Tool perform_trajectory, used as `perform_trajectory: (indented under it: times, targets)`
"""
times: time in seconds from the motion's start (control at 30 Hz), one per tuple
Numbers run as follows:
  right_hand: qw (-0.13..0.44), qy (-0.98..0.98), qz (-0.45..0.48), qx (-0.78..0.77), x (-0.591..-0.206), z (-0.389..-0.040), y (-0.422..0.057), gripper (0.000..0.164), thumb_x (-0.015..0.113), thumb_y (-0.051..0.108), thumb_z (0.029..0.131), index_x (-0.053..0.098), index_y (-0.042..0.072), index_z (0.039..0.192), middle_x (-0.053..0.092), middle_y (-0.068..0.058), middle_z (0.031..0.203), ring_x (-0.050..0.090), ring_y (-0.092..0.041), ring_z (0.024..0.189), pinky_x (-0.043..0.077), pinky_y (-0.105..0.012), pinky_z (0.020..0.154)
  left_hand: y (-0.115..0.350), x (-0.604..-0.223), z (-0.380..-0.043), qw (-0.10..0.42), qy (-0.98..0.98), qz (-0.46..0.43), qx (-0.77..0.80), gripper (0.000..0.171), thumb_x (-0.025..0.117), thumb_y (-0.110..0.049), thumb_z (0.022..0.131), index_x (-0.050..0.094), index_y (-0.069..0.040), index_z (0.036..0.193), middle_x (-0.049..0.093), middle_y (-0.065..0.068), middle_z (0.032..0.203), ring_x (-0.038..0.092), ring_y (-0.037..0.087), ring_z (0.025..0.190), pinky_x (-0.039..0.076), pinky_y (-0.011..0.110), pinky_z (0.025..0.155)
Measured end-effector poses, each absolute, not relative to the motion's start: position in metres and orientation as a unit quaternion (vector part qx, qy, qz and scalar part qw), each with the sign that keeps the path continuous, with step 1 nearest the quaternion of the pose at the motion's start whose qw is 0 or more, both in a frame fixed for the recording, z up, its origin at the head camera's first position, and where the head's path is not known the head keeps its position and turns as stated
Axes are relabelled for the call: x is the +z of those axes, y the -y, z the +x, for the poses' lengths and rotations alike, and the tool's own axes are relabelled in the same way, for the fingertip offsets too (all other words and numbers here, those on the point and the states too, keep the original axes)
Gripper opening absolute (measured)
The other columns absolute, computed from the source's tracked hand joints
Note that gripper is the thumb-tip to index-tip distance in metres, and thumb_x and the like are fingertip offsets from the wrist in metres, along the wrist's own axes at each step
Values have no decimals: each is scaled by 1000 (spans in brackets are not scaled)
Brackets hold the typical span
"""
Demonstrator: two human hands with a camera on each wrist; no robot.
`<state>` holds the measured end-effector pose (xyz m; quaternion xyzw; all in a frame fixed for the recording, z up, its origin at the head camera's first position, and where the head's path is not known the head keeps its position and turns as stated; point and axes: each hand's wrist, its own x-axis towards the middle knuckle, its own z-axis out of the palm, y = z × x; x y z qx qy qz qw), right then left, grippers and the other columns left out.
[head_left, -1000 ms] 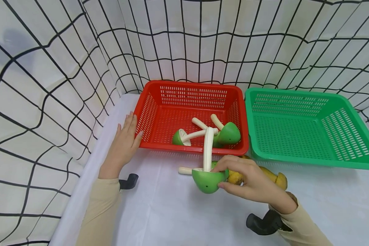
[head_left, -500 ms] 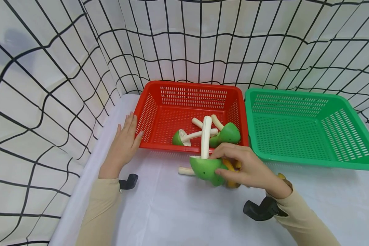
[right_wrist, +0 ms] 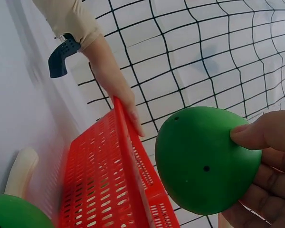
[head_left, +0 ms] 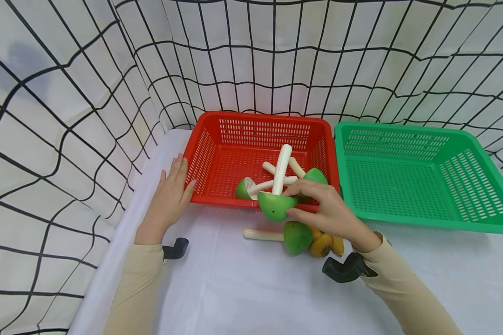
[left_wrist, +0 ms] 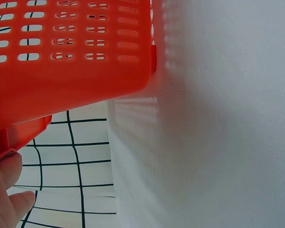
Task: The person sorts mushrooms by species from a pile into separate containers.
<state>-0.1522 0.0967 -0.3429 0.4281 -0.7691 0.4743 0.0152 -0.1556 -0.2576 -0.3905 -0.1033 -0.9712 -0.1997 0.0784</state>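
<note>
My right hand pinches a toy mushroom by its green cap, thumb on the outside and fingers at the inner rim. Its white stem points up and overlaps the red basket in the head view. From the right wrist, the smooth cap shows small dark dots. My left hand rests with straight fingers along the basket's left rim; the left wrist view catches its fingertips at that rim. Several green-capped mushrooms lie inside the basket, partly behind my right hand.
Another green mushroom lies on the white cloth in front of the basket, beside yellow bananas partly under my right hand. A green basket stands to the right, close against the red one. Black netting hangs behind and left.
My right hand has raised the mushroom away from me, from over the cloth to the red basket's front rim. The mushroom on the cloth and the bananas now show more. My left hand stays put.
</note>
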Motion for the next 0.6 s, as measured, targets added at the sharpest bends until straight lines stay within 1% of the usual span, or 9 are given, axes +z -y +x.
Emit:
perform_trajectory:
  times: [0.13, 0.23, 0.33, 0.47, 0.6]
  targets:
    - [6, 773, 419, 476, -346, -158, -92, 27, 73, -1, 79, 65, 5, 104, 66, -4, 105, 60, -15, 94, 55, -39, 74, 257, -390, -156, 79, 972, -103, -199, 62, 37, -26, 101, 15, 9, 146, 11, 24, 154, 9, 36, 142, 6, 58, 111]
    - [4, 778, 413, 474, -348, -163, -89, 25, 72, 0, 80, 66, 4, 104, 66, -2, 101, 60, -14, 89, 54, -38, 75, 257, -390, -156, 79, 972, -102, -198, 62, 37, -26, 101, 15, 10, 146, 11, 24, 154, 9, 36, 142, 7, 58, 111]
    - [14, 786, 405, 467, -351, -167, -84, 24, 71, 0, 81, 66, 4, 104, 66, -1, 98, 59, -13, 86, 53, -36, 75, 257, -391, -156, 81, 972, -102, -198, 62, 37, -26, 101, 15, 10, 146, 11, 24, 154, 9, 36, 142, 8, 58, 110]
    - [40, 799, 397, 449, -353, -172, -77, 25, 71, -1, 81, 65, 3, 105, 67, -3, 97, 59, -15, 86, 52, -38, 76, 257, -391, -157, 81, 972, -101, -198, 62, 37, -26, 101, 16, 10, 146, 11, 24, 154, 9, 36, 142, 8, 58, 110]
    - [42, 808, 387, 443, -354, -178, -72, 26, 71, -2, 80, 64, 0, 104, 67, -7, 97, 62, -18, 88, 53, -41, 77, 257, -391, -156, 79, 972, -102, -198, 61, 38, -25, 101, 16, 10, 146, 11, 24, 154, 9, 36, 142, 8, 59, 110]
